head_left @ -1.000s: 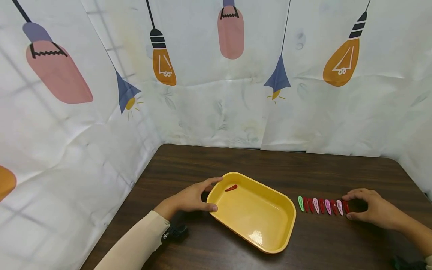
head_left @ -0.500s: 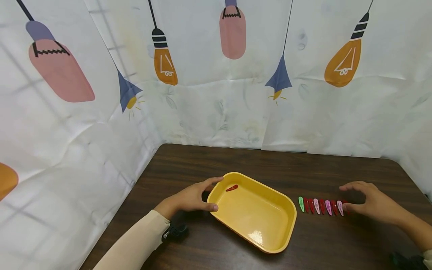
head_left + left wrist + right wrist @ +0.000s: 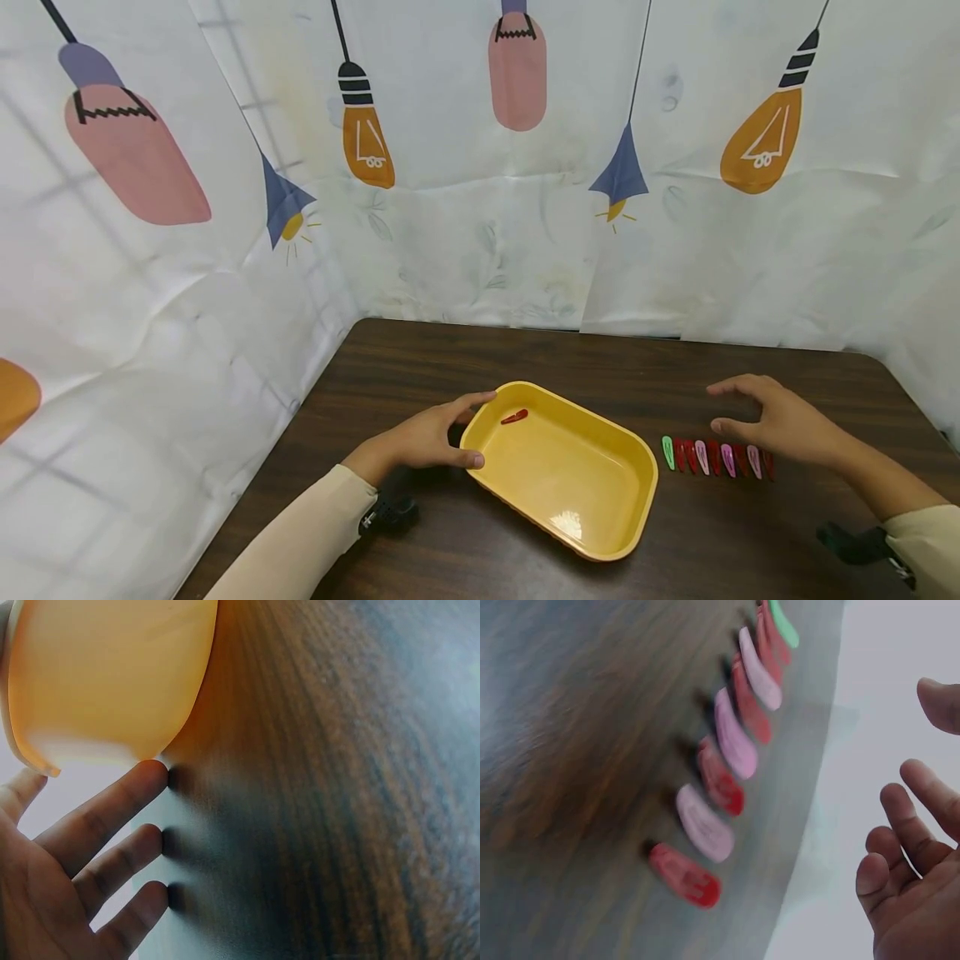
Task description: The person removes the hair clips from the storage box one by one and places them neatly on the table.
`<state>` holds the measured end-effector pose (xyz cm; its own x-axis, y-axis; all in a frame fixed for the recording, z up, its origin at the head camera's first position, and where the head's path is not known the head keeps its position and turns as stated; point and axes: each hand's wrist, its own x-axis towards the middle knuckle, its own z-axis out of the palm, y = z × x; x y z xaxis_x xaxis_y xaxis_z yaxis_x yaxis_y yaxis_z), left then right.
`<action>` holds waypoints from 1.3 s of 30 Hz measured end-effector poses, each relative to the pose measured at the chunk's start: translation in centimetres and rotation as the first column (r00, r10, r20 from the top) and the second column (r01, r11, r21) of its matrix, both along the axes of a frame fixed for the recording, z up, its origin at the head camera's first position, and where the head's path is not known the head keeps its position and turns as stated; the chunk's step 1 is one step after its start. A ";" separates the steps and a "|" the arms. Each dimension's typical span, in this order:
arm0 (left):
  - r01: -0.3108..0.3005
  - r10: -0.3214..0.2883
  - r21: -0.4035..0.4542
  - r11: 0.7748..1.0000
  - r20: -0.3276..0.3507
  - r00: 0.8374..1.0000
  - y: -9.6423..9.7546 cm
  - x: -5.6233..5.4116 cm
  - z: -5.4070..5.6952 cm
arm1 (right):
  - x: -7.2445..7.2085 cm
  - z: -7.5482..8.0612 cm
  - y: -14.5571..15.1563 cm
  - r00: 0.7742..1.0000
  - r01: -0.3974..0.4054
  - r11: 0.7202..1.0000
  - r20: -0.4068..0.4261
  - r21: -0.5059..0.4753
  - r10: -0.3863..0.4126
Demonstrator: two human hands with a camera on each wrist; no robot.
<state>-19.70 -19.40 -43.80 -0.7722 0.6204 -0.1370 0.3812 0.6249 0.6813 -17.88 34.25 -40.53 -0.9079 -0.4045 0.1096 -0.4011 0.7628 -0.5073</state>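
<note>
My left hand (image 3: 423,435) touches the left end of a yellow plastic tray (image 3: 645,517), its thumb and forefinger spread along the rim. The left wrist view shows its fingers fairly straight, with fingertips near the tabletop. Inside the tray, near its upper left corner, lies a red hair clip (image 3: 514,417). My right hand (image 3: 783,421) hovers above the right part of a row of hair clips, thumb and fingers apart, nothing between them. In that row a green hair clip (image 3: 667,452) stands leftmost, followed by several red and pink ones; a red hair clip (image 3: 686,876) ends it.
Everything rests on a dark wood-grain table (image 3: 600,354). White sheets printed with lamps (image 3: 480,233) hang behind it and on the left. A black wrist strap mount (image 3: 858,543) sits at my right cuff, another (image 3: 390,514) at my left.
My right hand has lifted off the right end of the clip row and moved left and away from me, with no clip seen in it. The left hand and tray have stayed put.
</note>
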 end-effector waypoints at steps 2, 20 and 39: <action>0.003 -0.003 0.005 1.000 -0.001 1.000 0.0 0.0 0.1 | -0.2 0.3 -0.6 1.000 -0.010 1.000 -0.014 0.012 0.010; 0.001 -0.001 0.001 1.000 -0.010 1.000 0.0 0.0 -0.2 | -0.8 2.3 -6.1 0.995 -0.104 0.994 -0.002 -0.023 0.104; -0.001 0.002 0.007 1.000 -0.008 1.000 0.1 0.1 0.0 | -2.5 2.1 -12.2 0.975 -0.208 0.977 0.074 -0.037 0.211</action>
<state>-19.63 -19.29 -43.82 -0.7741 0.6202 -0.1266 0.3855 0.6206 0.6828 -20.35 22.09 -38.40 -0.8094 -0.5844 0.0571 -0.5095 0.6507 -0.5630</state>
